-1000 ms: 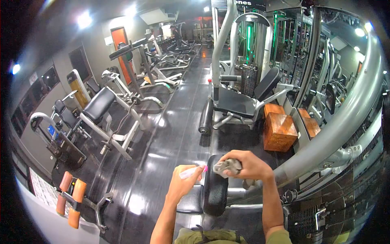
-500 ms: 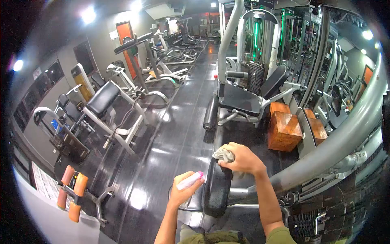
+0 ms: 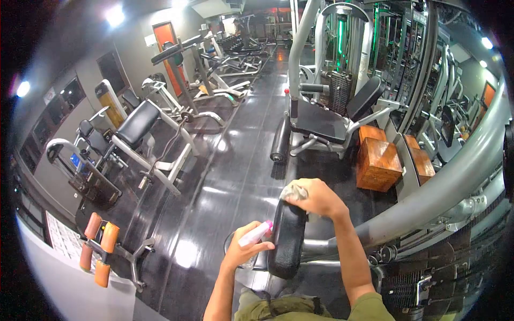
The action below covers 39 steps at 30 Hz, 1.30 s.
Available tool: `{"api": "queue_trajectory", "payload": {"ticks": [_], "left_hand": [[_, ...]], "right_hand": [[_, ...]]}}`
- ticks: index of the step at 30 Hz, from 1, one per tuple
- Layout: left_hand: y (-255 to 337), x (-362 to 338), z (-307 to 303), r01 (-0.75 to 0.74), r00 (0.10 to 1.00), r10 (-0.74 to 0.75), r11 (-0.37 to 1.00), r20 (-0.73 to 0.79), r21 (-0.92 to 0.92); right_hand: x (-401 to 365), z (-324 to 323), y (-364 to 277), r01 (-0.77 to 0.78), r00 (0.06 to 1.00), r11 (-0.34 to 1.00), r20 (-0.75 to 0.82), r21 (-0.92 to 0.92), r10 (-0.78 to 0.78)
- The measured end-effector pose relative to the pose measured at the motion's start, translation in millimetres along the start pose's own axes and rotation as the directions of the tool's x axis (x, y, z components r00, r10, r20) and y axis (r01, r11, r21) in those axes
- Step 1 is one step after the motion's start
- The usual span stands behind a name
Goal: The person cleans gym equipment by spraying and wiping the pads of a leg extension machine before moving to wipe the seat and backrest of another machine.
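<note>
A white bottle with a pink top (image 3: 257,234) is gripped in my left hand (image 3: 243,249), left of the black padded roller. My right hand (image 3: 319,198) is closed on a crumpled greyish cloth (image 3: 294,192), which touches the far end of the black pad (image 3: 287,246). The pad stands lengthwise in front of me, joined at its right side to a grey metal frame. The fingertips of my right hand are partly hidden by the cloth.
A thick grey tube (image 3: 417,206) curves up along the right. Wooden boxes (image 3: 379,163) stand beyond, near a seat machine (image 3: 319,124). On the left are a padded bench (image 3: 138,125) and orange foam rollers (image 3: 110,237). Dark floor (image 3: 235,160) runs between.
My right hand and the cloth have shifted slightly up in the view. My left hand's fingers have spread a little around the bottle, and the camera view has shifted slightly.
</note>
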<state>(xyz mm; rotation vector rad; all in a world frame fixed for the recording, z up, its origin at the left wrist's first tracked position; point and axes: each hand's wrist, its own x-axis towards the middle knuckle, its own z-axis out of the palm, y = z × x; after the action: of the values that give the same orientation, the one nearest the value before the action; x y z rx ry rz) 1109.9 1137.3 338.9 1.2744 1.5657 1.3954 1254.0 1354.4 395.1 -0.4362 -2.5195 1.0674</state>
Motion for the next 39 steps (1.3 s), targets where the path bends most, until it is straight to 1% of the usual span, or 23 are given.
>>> {"api": "queue_trajectory", "payload": {"ticks": [2,3,4,5,6,8,9,11,12,13,14,16,19,21,24,25,26,28,31,34,35,37,39], "left_hand": [[-3,-4,-1,-0.011,0.999,0.013,0.998,0.035,-0.062],[-4,-6,0,0.017,0.999,-0.013,0.995,0.044,-0.097],[-5,-8,1,0.043,0.998,-0.036,0.99,0.053,-0.133],[-5,-8,2,0.067,0.996,-0.057,0.983,0.063,-0.169],[-6,-9,2,0.055,0.997,-0.046,0.985,0.059,-0.166],[-6,-12,5,0.033,0.998,-0.025,0.986,0.052,-0.163],[-6,-13,5,0.019,0.999,-0.016,0.997,0.039,-0.072],[-7,-16,6,-0.008,1.0,0.006,0.994,0.021,0.113],[-6,-18,7,-0.025,1.0,0.023,0.991,0.021,0.132],[-4,-20,8,-0.044,0.999,0.041,0.987,0.02,0.153],[-3,-21,8,-0.064,0.998,0.061,0.983,0.02,0.175],[-2,-27,6,-0.024,0.999,0.021,0.988,0.024,0.15],[-6,-31,6,0.048,0.999,-0.049,0.997,0.018,0.068],[-12,-33,6,0.087,0.996,-0.087,0.996,0.018,-0.015],[-8,-34,9,0.078,0.997,-0.077,0.995,0.009,-0.065],[-9,-34,9,0.068,0.998,-0.068,0.997,0.01,-0.039],[-12,-34,7,0.059,0.998,-0.059,0.998,0.011,-0.013],[-13,-36,6,0.052,0.999,-0.053,0.999,0.013,0.015],[-11,-40,3,0.051,0.998,-0.053,0.997,0.023,0.048],[-16,-43,4,0.012,1.0,-0.012,1.0,0.018,-0.019],[-17,-44,3,0.018,1.0,-0.017,0.999,0.018,-0.042],[-17,-43,3,0.026,0.999,-0.024,0.996,0.026,-0.087],[-22,-43,2,0.027,0.999,-0.026,0.999,0.027,-0.033]], "right_hand": [[-20,2,-23,0.201,0.98,0.976,0.002,-0.088,-0.201],[-30,9,-26,0.264,0.965,0.96,0.036,-0.094,-0.261],[-43,9,-40,0.259,0.961,0.965,0.114,-0.051,-0.252],[-56,11,-54,0.26,0.961,0.961,0.122,-0.093,-0.248],[-64,12,-62,0.26,0.961,0.956,0.13,-0.135,-0.243],[-65,11,-54,0.24,0.971,0.954,0.054,-0.179,-0.234],[-64,11,-49,0.227,0.973,0.953,0.015,-0.199,-0.228],[-53,8,-39,0.18,0.969,0.954,-0.125,-0.238,-0.214],[-49,9,-34,0.154,0.96,0.956,-0.189,-0.251,-0.205],[-48,10,-34,0.109,0.962,0.973,-0.224,-0.205,-0.155],[-52,13,-38,0.142,0.959,0.964,-0.208,-0.226,-0.19],[-64,20,-49,0.214,0.949,0.94,-0.171,-0.266,-0.264],[-92,30,-73,0.261,0.963,0.923,0.007,-0.283,-0.271],[-107,43,-72,0.316,0.949,0.899,0.103,-0.304,-0.299],[-112,38,-71,0.378,0.925,0.865,0.11,-0.329,-0.363],[-107,33,-67,0.38,0.923,0.849,0.101,-0.366,-0.37],[-101,29,-68,0.335,0.937,0.872,0.031,-0.358,-0.347],[-90,25,-67,0.209,0.951,0.883,-0.124,-0.421,-0.284],[-87,35,-70,0.165,0.952,0.91,-0.179,-0.381,-0.248],[-109,59,-77,0.271,0.938,0.897,-0.113,-0.349,-0.327],[-118,64,-82,0.3,0.938,0.873,-0.049,-0.384,-0.344],[-136,78,-80,0.301,0.947,0.854,0.023,-0.425,-0.322],[-144,76,-80,0.3,0.951,0.827,0.084,-0.476,-0.296]]}}
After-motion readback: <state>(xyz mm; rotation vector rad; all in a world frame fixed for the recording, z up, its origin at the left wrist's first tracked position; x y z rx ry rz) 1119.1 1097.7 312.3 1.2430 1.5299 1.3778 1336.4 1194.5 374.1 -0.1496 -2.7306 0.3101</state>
